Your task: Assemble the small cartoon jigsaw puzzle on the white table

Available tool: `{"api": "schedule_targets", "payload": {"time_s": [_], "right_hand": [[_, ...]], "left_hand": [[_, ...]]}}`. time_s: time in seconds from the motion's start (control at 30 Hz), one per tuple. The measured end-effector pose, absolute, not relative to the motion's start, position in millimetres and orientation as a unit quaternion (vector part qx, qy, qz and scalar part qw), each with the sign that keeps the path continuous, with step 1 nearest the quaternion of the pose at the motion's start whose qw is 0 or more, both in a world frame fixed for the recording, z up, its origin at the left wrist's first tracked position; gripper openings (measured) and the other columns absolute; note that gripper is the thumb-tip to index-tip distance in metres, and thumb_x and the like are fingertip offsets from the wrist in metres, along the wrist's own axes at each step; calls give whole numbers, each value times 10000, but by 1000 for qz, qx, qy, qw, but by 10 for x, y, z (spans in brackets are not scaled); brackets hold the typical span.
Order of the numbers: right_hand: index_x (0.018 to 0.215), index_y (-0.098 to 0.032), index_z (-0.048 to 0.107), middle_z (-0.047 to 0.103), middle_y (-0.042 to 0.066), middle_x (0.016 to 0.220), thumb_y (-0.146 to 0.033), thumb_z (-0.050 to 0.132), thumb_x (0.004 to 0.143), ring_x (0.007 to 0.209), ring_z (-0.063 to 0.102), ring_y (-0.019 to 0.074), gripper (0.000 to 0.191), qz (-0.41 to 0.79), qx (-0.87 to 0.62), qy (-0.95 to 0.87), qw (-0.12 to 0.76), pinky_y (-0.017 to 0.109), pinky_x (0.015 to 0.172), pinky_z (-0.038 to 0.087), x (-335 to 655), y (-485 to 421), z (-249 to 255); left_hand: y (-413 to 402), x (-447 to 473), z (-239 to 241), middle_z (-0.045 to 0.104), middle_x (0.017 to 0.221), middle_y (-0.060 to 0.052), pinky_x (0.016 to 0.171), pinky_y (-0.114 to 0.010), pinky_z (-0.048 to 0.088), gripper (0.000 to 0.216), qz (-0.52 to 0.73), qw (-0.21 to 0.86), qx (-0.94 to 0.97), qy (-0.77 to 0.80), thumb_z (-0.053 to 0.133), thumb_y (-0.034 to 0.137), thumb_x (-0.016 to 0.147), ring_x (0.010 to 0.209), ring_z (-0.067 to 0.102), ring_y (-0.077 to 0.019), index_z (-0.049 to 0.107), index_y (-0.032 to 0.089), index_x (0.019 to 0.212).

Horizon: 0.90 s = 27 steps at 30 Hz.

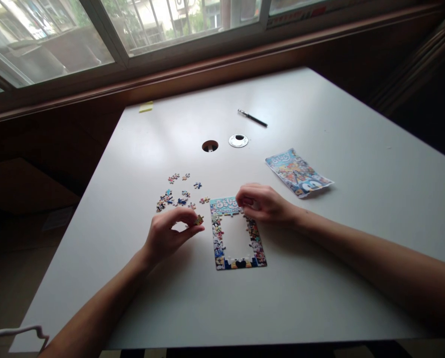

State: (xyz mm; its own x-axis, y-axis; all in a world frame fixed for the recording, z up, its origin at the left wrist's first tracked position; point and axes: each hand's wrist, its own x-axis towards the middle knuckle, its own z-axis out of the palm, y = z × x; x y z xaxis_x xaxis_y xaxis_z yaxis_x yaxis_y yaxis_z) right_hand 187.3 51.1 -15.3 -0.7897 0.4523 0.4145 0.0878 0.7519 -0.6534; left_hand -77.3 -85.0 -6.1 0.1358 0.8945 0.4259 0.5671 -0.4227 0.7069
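A jigsaw puzzle (219, 262) lies on the white table with its border joined and its middle bare. Between thumb and fingers of my left hand (173, 229), left of the puzzle, is a puzzle piece (199, 220) raised off the table. My right hand (262, 203) is curled over the puzzle's upper right corner and covers part of it. Its fingers are closed, and whatever may be in them is hidden. Just beyond my left hand, several loose puzzle pieces (181, 202) are scattered on the tabletop.
A printed picture sheet (298, 171) rests to the right, beyond my right forearm. Farther back are a black pen (252, 118), a round cable hole (209, 146) and its silver cover (238, 141). Yellow tape (146, 107) marks the far left corner; a white cable (17, 330) hangs at lower left.
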Motion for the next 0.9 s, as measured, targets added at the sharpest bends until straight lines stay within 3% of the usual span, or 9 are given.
{"api": "schedule_targets", "payload": {"time_s": [0.17,0.43,0.63,0.9], "right_hand": [[832,-206,535,560,-8,726,-54,560,759,712,475,154,170,226,-133,-921,289,314,764,355,1869,484,-191],[1018,-234,566,696,26,943,-207,575,936,907,551,193,87,140,-74,-944,291,372,911,340,1806,195,-41],[982,-200,593,708,14,899,-279,592,973,863,586,172,79,139,-62,-932,329,351,859,357,1706,-17,-54],[950,-186,587,705,8,851,-254,631,945,778,589,148,81,156,-52,-918,360,331,813,393,1738,-40,-75]], "left_hand": [[-876,-726,-58,732,820,-39,670,-255,637,219,421,204,729,500,765,136,800,706,710,-141,662,182,988],[-908,-644,-8,747,874,-39,697,-235,609,255,410,181,757,476,759,77,791,725,703,-123,684,178,1013],[-923,-471,33,735,885,-50,727,-211,595,225,425,197,786,404,769,50,790,782,705,-116,687,145,977],[-955,-469,-3,738,1025,-83,774,-230,611,425,433,221,792,369,708,-33,808,891,716,-137,691,173,1179]]}}
